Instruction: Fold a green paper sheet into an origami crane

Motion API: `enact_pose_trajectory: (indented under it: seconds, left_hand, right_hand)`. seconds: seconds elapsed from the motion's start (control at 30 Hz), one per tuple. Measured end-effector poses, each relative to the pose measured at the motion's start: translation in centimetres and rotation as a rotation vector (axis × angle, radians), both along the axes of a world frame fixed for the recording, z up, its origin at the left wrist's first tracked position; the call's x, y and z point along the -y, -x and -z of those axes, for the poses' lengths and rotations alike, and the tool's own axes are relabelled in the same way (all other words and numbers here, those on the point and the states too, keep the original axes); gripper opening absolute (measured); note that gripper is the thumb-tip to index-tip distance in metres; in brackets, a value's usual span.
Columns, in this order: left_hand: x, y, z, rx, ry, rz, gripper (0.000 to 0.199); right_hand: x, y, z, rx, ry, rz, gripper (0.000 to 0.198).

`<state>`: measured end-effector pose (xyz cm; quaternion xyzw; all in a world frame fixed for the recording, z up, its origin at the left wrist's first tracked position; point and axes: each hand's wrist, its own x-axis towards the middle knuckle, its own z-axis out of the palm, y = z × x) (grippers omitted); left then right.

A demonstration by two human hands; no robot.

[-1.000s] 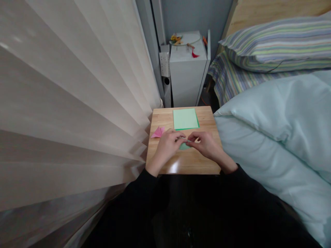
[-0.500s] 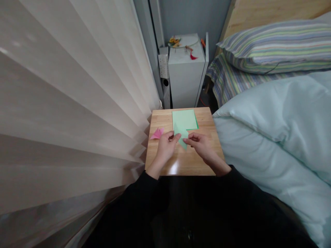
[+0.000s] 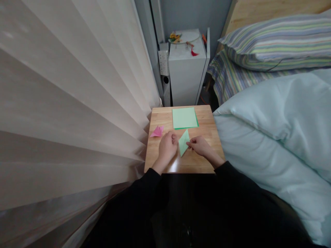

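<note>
A light green origami paper (image 3: 184, 142), folded into a narrow diamond, is tilted above the small wooden table. My right hand (image 3: 201, 146) pinches its right edge between thumb and fingers. Just left of the paper is my left hand (image 3: 168, 147), its fingers curled together and apart from the paper; I see nothing in them. A pink folded paper piece (image 3: 157, 131) lies to the left of that hand. Beyond both hands lies a stack of square green paper (image 3: 184, 118).
The wooden table (image 3: 207, 120) sits between a pleated pale curtain (image 3: 103, 103) on the left and a bed with a light blue quilt (image 3: 271, 127) on the right. Behind it stands a white cabinet (image 3: 186, 79) with a red tassel (image 3: 193, 52) on top.
My left hand has let go of the green paper. The paper has turned and moved slightly nearer to me, off the stack's front edge, still in my right hand.
</note>
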<state>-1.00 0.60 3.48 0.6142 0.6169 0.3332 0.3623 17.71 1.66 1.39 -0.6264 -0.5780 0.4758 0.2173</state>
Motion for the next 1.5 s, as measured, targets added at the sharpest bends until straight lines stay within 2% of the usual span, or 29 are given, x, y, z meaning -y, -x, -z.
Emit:
enact_pose_trajectory:
  seconds: [0.07,0.17,0.3,0.37,0.5,0.6,0.73,0.83,0.93,1.07,1.13,1.2,1.3,1.33,1.4,1.43,1.5]
  left_hand:
    - [0.6,-0.4,0.3,-0.11,-0.076,0.07,0.013]
    - [1.5,-1.0,0.7,-0.221,-0.102,0.211,0.016]
    - [1.7,-1.1,1.2,-0.238,-0.136,0.164,0.029]
    - [1.2,-0.9,1.4,-0.139,-0.079,0.124,0.029]
    - [-0.1,-0.4,1.2,0.214,0.118,0.056,0.025]
    - [-0.5,-0.2,0.6,0.468,0.228,0.087,0.025]
    - [-0.3,-0.1,-0.4,0.68,0.359,0.087,0.028]
    - [0.0,-0.2,-0.9,0.8,0.428,0.028,0.026]
    - [0.0,-0.4,-1.3,0.837,0.432,-0.018,0.02]
    - [-0.2,-0.4,-1.4,0.888,0.45,0.0,0.024]
    - [-0.3,-0.3,-1.1,0.818,0.406,0.01,0.019]
    - [-0.4,-0.1,-0.6,0.619,0.303,0.033,0.015]
    - [-0.7,0.2,0.4,0.383,0.195,0.083,0.024]
    - [-0.8,0.3,0.7,0.351,0.181,0.09,0.026]
    - [-0.9,0.4,1.5,0.286,0.157,0.1,0.028]
    - [-1.1,0.4,1.8,0.244,0.145,0.108,0.03]
    - [-1.3,0.3,2.6,0.166,0.127,0.139,0.032]
  right_hand:
    - [-0.2,0.1,0.8,0.006,0.027,0.04,0.036]
    - [-0.3,0.5,1.5,-0.023,0.07,0.078,0.033]
    - [-0.1,1.0,1.4,-0.104,0.075,0.061,0.034]
    - [-0.1,1.0,0.8,-0.153,0.06,0.042,0.031]
    - [-0.1,0.6,-0.8,-0.247,0.007,0.0,0.025]
    - [-0.1,0.1,-1.7,-0.291,-0.03,-0.015,0.026]
    - [-0.2,-0.3,-1.7,-0.329,-0.061,-0.012,0.029]
    - [-0.4,-0.5,-1.6,-0.343,-0.082,-0.002,0.031]
    - [-0.4,-0.6,-1.7,-0.337,-0.09,0.008,0.03]
    - [-0.3,-0.5,-2.2,-0.322,-0.075,0.0,0.022]
    - [-0.2,-0.3,-2.2,-0.295,-0.054,-0.002,0.016]
    - [-0.1,-0.1,-2.0,-0.248,-0.035,-0.006,0.012]
    - [0.3,0.2,-1.7,-0.136,-0.065,0.041,0.005]
    - [0.5,0.3,-1.7,-0.084,-0.109,0.079,0.01]
    - [0.9,0.5,-1.8,0.083,-0.282,0.106,0.03]
    - [1.2,0.7,-1.8,0.191,-0.405,0.065,0.038]
    - [1.5,0.9,-1.5,0.373,-0.631,-0.144,0.039]
